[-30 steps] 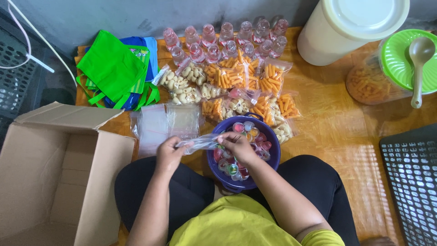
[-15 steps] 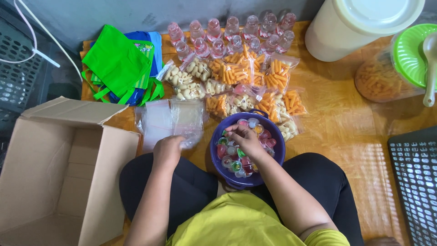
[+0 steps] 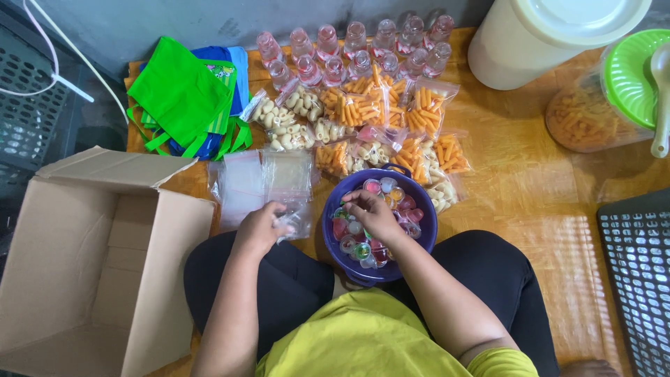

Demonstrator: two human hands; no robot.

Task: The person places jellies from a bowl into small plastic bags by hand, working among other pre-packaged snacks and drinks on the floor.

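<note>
Left hand closed on a small clear plastic bag, at the near edge of a stack of clear bags on the floor. Right hand, fingers curled, reaches into the purple bowl of jelly cups between the knees; whether it holds one cannot be told. Snack packets lie at 12 o'clock of the bowl, open cardboard box at 9 o'clock.
</note>
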